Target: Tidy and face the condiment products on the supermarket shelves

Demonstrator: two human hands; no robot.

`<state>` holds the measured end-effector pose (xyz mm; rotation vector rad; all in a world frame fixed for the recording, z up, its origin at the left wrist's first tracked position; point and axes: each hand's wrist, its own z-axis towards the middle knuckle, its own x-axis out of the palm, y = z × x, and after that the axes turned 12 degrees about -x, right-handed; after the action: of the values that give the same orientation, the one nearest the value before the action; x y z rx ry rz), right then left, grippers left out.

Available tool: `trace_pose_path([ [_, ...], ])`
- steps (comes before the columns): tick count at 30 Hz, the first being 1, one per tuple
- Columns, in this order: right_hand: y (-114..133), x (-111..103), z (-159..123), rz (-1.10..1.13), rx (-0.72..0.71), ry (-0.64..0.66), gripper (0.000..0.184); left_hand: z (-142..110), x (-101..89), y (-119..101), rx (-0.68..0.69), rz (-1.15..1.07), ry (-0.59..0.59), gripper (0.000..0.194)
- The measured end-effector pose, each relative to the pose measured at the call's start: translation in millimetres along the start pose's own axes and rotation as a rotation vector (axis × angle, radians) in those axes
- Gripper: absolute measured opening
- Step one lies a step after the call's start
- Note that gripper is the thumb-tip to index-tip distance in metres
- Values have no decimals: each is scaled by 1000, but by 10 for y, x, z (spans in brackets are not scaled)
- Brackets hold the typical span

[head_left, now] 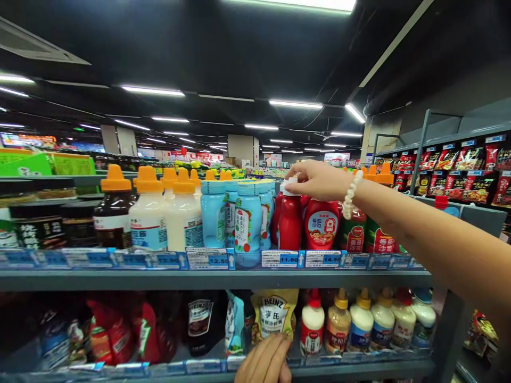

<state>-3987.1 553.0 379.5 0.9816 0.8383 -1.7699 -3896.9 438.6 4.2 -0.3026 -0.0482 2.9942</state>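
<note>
My right hand [313, 180] reaches across from the right, a pale beaded bracelet [352, 194] on its wrist. Its fingers are closed around the white cap of a red ketchup bottle [290, 221], which stands upright on the upper shelf. Just to the right is a wider red ketchup bottle [322, 226] with a blue label. Light-blue bottles [248, 223] are close by on the left. Low in the view, my left hand [265, 360] is held with its fingers stretched out. It is in front of a yellow Heinz pouch [275, 316]; whether they touch, I cannot tell.
Price tags line the upper shelf edge [247, 279]. Orange-capped bottles [147, 213] and dark jars fill its left side. Several sauce bottles [312, 324] and pouches stand on the lower shelf. Another rack with red packets [447, 186] is at the far right.
</note>
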Motion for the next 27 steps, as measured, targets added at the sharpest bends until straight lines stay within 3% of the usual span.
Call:
trace_pose_path([
  [5,-60,5,110,120,8,39,25,902,-514,283,-68,-133,-155,43],
  [8,-62,79,155,-32,75,-10,41,1472,-745,420,-206,-12,-214,40],
  [11,-23,142,193,-237,97,-89,53,1906,-887,488,-251,26,-190,37],
  [15,-33,87,202,-145,88,-42,54,2274,-910,493,-209,-77,-88,33],
  [21,-202,-125,177,370,-102,337,56,2652,-784,535,-186,-90,131,39],
  [27,-304,-140,223,454,-168,377,54,2805,-734,627,-212,-117,301,34],
])
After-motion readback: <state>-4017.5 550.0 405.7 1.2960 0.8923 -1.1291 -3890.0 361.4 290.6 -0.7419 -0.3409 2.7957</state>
